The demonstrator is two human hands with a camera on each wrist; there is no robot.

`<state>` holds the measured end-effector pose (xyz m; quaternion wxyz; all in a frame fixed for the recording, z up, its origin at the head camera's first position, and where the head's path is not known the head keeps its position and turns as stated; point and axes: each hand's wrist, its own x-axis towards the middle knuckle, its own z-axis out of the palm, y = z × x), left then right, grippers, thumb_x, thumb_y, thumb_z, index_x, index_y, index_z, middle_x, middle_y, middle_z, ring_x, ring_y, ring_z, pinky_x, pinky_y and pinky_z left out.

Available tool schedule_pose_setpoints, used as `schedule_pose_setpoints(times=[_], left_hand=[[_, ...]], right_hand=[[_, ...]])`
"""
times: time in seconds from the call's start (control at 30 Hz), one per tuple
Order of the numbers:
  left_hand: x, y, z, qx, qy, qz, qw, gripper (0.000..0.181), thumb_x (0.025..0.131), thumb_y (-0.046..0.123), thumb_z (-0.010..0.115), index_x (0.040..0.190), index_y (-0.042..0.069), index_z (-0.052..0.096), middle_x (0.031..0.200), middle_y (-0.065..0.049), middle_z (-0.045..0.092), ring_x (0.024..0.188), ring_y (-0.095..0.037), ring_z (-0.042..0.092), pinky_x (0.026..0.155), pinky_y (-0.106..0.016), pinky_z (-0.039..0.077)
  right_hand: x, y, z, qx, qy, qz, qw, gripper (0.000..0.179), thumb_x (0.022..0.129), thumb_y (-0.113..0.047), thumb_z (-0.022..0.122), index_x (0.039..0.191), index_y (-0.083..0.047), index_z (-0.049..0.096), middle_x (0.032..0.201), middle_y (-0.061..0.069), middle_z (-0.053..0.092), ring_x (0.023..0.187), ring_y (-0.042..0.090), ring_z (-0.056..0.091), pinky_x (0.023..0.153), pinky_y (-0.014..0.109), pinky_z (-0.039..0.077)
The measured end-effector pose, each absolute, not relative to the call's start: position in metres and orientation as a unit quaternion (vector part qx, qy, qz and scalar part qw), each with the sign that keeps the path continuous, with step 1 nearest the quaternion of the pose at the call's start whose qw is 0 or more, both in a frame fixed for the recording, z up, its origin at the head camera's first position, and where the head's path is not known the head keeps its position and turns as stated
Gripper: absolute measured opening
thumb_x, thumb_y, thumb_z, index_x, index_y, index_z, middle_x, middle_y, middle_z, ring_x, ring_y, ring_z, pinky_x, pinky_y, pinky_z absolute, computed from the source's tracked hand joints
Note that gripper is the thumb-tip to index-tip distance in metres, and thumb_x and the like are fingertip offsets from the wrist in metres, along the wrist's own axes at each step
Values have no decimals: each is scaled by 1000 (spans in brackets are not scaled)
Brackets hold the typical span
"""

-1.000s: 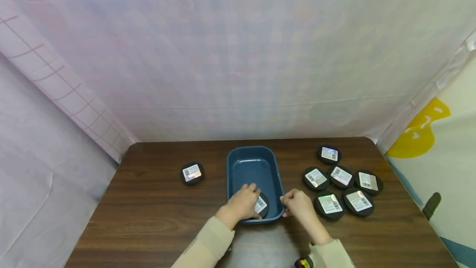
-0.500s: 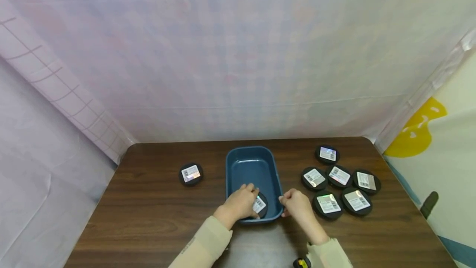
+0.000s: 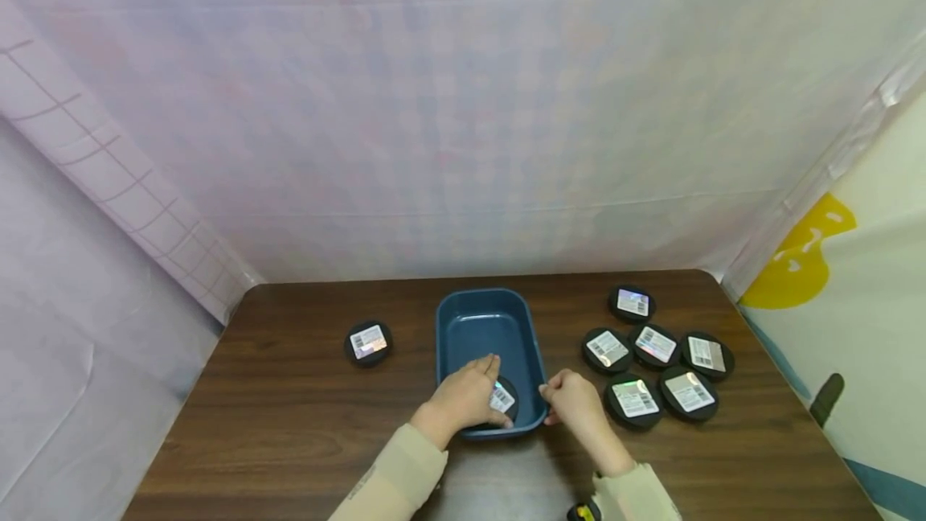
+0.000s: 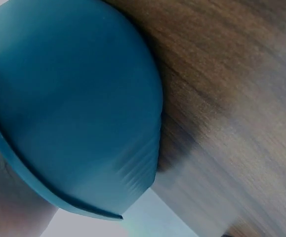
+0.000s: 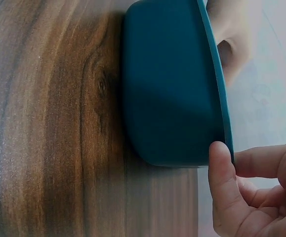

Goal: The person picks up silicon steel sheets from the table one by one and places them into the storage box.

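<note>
A deep blue plastic bin [image 3: 492, 338] stands on the table. Inside its near end lies a black round disc [image 3: 510, 408] with a white barcode label. My left hand [image 3: 463, 395] reaches over the near left rim, fingers fairly straight, thumb spread along the disc's near side; it covers the disc's left part. In the left wrist view the bin's outer wall [image 4: 78, 98] hides most of that hand. My right hand [image 3: 575, 402] pinches the bin's right rim near the front corner. The right wrist view shows thumb and fingers [image 5: 223, 173] meeting on that rim [image 5: 223, 106].
Several similar labelled discs [image 3: 633, 400] lie grouped on the wooden table [image 3: 289, 424] to the bin's right. One more disc [image 3: 368, 343] lies to its left. A black and yellow object [image 3: 583, 512] shows by the right sleeve. A pale curtain [image 3: 448, 119] hangs behind the table.
My left hand's fingers and thumb have straightened and spread a little beside the disc. The right hand keeps its pinch on the rim. The whole head view has shifted slightly.
</note>
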<state>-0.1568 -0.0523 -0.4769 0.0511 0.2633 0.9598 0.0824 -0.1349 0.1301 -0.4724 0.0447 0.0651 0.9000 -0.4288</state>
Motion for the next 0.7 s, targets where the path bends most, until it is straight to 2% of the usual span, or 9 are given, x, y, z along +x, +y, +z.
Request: schedule_pose_setpoints(times=[0.1, 0.3, 0.5, 0.7], left_hand=[[-156, -53, -475, 269, 957, 90, 52, 100, 69, 60, 69, 139, -3, 37, 142, -19, 40, 130, -30, 38, 107, -39, 32], [-157, -55, -474, 260, 958, 98, 64, 95, 81, 66, 51, 146, 2, 24, 150, -16, 23, 139, -29, 21, 112, -45, 20], [-155, -55, -473, 256, 960, 99, 50, 100, 80, 72, 46, 148, 5, 15, 154, -14, 6, 141, -28, 4, 113, -47, 5], [-153, -56, -470, 251, 962, 104, 31, 109, 74, 74, 52, 149, 7, 11, 154, -14, 0, 141, -27, -2, 113, -48, 4]], right_hand=[[-135, 130, -472, 64, 901, -427, 44, 13, 84, -8, 62, 78, 2, 55, 54, 5, 53, 41, 13, 58, 44, 24, 48], [-135, 130, -473, 65, 900, -428, 46, 14, 84, -9, 62, 78, 2, 56, 56, 6, 54, 42, 15, 58, 44, 25, 48], [-135, 130, -473, 66, 899, -430, 47, 14, 84, -9, 62, 78, 3, 56, 56, 6, 54, 43, 16, 59, 45, 25, 48], [-135, 130, -472, 67, 901, -426, 49, 14, 84, -9, 62, 79, 3, 56, 57, 6, 54, 44, 16, 59, 45, 25, 47]])
